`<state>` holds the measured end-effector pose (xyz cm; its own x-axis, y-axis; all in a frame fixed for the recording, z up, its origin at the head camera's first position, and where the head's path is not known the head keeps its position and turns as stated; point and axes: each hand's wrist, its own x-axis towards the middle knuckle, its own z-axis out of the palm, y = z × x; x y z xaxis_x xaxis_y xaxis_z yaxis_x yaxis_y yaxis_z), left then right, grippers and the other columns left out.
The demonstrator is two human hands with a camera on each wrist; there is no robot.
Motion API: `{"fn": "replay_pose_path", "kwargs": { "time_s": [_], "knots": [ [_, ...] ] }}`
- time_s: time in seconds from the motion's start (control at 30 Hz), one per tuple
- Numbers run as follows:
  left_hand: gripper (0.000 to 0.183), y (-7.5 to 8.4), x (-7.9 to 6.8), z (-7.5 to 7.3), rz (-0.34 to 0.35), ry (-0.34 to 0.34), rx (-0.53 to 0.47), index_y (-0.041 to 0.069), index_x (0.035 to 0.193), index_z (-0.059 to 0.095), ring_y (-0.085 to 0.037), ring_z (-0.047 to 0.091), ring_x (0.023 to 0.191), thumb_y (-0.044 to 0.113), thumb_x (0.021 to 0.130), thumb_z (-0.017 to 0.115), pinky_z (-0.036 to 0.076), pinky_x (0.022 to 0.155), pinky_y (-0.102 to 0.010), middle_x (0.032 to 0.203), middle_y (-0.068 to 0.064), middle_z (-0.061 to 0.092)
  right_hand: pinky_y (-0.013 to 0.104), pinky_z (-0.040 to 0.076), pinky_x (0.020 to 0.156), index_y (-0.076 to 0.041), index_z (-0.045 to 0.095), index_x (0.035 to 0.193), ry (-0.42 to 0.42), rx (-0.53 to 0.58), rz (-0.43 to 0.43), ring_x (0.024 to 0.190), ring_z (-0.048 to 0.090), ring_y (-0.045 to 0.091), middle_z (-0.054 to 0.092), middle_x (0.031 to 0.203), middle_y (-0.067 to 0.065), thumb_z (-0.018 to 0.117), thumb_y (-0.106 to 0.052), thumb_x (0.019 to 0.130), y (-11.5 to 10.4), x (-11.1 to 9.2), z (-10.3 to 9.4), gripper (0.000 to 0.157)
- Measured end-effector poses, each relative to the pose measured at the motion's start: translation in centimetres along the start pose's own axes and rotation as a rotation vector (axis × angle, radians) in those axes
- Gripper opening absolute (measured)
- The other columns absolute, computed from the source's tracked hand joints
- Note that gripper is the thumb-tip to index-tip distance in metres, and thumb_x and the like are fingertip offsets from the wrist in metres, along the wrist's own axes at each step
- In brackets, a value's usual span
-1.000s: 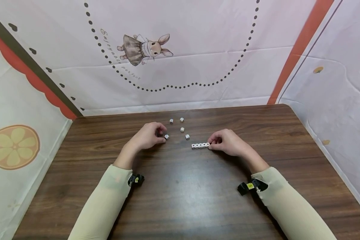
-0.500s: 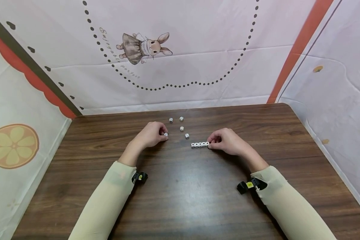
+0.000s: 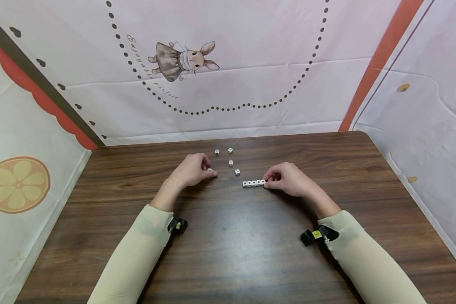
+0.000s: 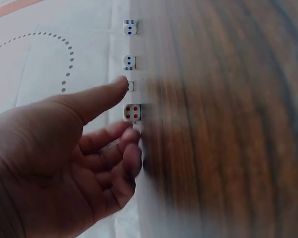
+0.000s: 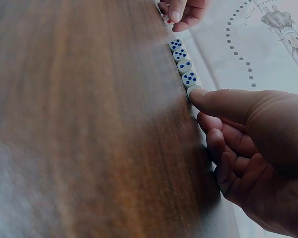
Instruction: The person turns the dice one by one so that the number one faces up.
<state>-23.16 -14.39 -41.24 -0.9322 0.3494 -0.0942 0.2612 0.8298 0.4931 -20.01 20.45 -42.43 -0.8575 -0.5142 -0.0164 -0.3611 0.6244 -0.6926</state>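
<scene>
My left hand [image 3: 191, 170] is at the table's middle left, fingers curled round a white die [image 4: 132, 113] whose red four-pip face shows. In the left wrist view the die sits between thumb and fingertips, against the fingers, with a small gap below the thumb. The head view shows this die mostly covered. My right hand [image 3: 289, 180] pinches the right end die [image 5: 191, 91] of a straight row of white dice [image 3: 253, 183]. The thumb partly hides that end die. Blue pips mark the row's side faces in the right wrist view.
Several loose dice lie beyond and between the hands: a far-left one [image 3: 217, 152], a far-right one [image 3: 230, 150], a middle one [image 3: 231, 163] and one near the row [image 3: 237, 172]. A printed cloth [image 3: 251, 76] hangs behind the wooden table [image 3: 228, 253].
My left hand has closed in on the die from the left, and its thumb now reaches across the near side, covering most of it. My right hand and the row have stayed put.
</scene>
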Motion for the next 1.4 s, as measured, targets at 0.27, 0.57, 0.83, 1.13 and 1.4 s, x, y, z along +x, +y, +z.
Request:
{"fn": "replay_pose_path", "kwargs": {
  "time_s": [0.27,0.57,0.83,1.13,1.4],
  "knots": [
    [0.027,0.5,-0.1,0.1,-0.04,0.018,0.063,0.005,0.094,0.068,-0.024,0.061,0.084,0.028,0.095,0.083,0.051,0.081,-0.041,0.09,-0.007,0.067,0.035,0.05,0.076,-0.011,0.079,0.1,0.001,0.002,0.002,0.08,0.062,0.013,0.07,0.084,-0.007,0.083,-0.015,0.094,0.0,0.0,0.2,0.009],
    [0.012,-0.3,-0.1,0.1,0.032,0.028,-0.021,0.007,0.099,0.07,-0.02,0.059,0.08,0.015,0.096,0.079,0.048,0.076,-0.037,0.087,-0.004,0.064,0.034,0.05,0.075,-0.01,0.08,0.1,0.003,0.004,-0.004,0.079,0.062,0.013,0.07,0.083,-0.007,0.083,-0.015,0.093,0.0,0.0,0.1,0.009],
    [0.01,-0.9,-0.1,-0.1,0.044,0.034,-0.046,0.008,0.099,0.07,-0.02,0.06,0.083,0.013,0.097,0.078,0.048,0.079,-0.038,0.088,-0.004,0.065,0.034,0.05,0.075,-0.011,0.08,0.1,0.007,-0.009,-0.009,0.079,0.062,0.013,0.069,0.083,-0.007,0.083,-0.015,0.093,0.0,0.0,0.0,0.009],
    [0.008,-1.0,-0.4,-0.5,0.035,0.008,-0.036,0.007,0.099,0.07,-0.019,0.059,0.08,0.013,0.099,0.076,0.047,0.077,-0.037,0.085,-0.003,0.065,0.035,0.05,0.075,-0.011,0.08,0.1,0.012,-0.008,-0.006,0.078,0.061,0.013,0.069,0.083,-0.007,0.083,-0.015,0.093,-0.1,0.1,-0.1,0.009],
    [0.011,-1.2,-0.6,-0.4,0.041,-0.011,-0.041,0.006,0.105,0.071,-0.02,0.06,0.08,0.012,0.098,0.076,0.047,0.079,-0.038,0.087,-0.003,0.065,0.034,0.049,0.075,-0.011,0.08,0.099,0.007,0.0,0.001,0.078,0.061,0.013,0.069,0.082,-0.007,0.083,-0.014,0.093,-0.1,0.1,0.0,0.008]
  ]
}}
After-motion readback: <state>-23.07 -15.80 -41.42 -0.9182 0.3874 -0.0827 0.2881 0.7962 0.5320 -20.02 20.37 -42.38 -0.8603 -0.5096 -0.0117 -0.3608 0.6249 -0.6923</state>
